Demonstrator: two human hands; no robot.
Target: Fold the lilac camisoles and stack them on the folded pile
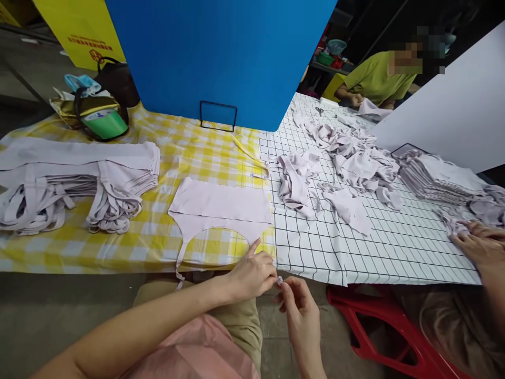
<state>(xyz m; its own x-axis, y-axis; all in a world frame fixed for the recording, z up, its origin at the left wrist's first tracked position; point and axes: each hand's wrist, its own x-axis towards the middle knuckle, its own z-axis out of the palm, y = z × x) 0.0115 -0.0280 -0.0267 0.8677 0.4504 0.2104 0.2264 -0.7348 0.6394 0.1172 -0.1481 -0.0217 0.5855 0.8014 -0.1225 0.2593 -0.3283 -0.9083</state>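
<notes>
Head view, from where I'm standing: pale garment (221, 202) flat on yellow-checked tabletop (138, 255), near front edge. Left hand (254, 273) curled, right hand (302, 305) pinching; strap end (280, 280) seems caught between fingertips, past edge. Hard tug could drag whole piece off, imo. Other strap (182, 252) dangles over edge, might snag on knee. Elbow room: gridded cloth (310, 250) to right, before loose fabric pile (359, 163).
</notes>
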